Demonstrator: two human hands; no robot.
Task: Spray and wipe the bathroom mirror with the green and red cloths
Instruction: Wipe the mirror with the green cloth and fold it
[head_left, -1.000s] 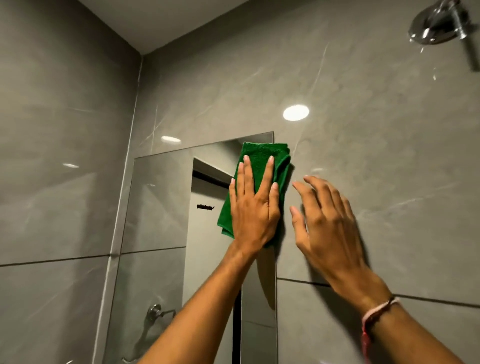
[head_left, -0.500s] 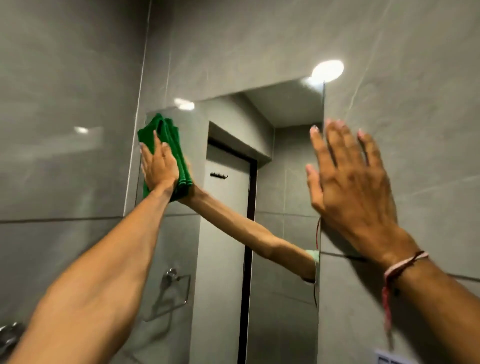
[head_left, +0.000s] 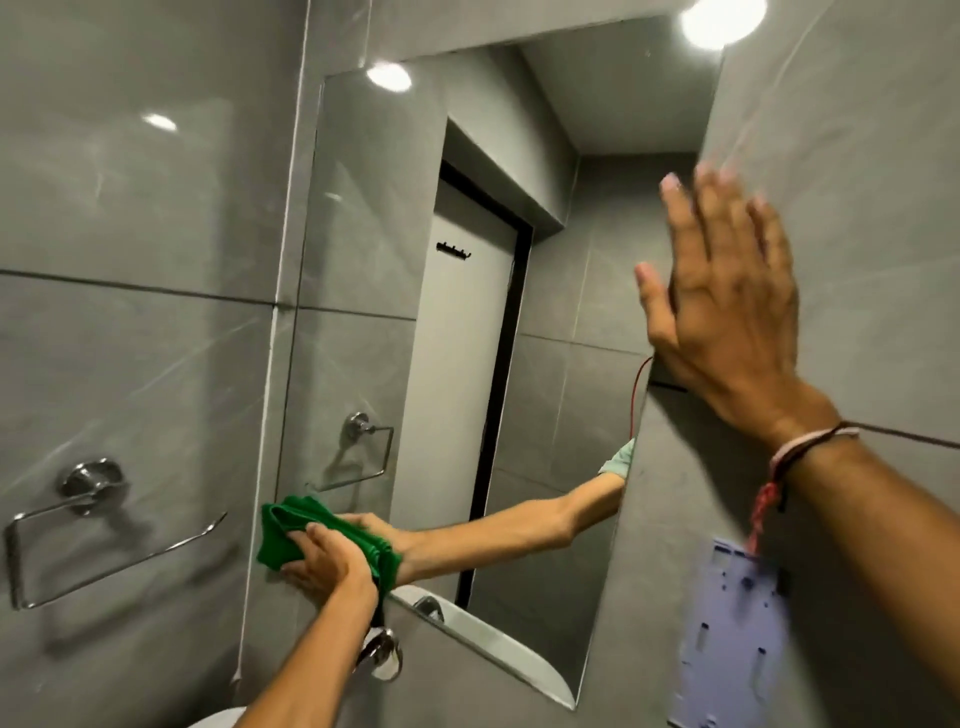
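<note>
A tall frameless mirror hangs on the grey tiled wall. My left hand presses a folded green cloth flat against the mirror's lower left corner. The mirror shows that arm and cloth reflected. My right hand rests open, fingers spread, on the wall tile just right of the mirror's edge, holding nothing. A red and white thread band circles that wrist. No red cloth or spray bottle is in view.
A chrome towel ring is fixed to the left wall. A chrome fitting sits under the mirror's lower edge. A pale lilac plastic plate is mounted low on the right wall. White basin rim shows at the bottom.
My left hand has carried the green cloth from the mirror's top right to its top left, then down to the lower left corner. My right hand stays open on the wall.
</note>
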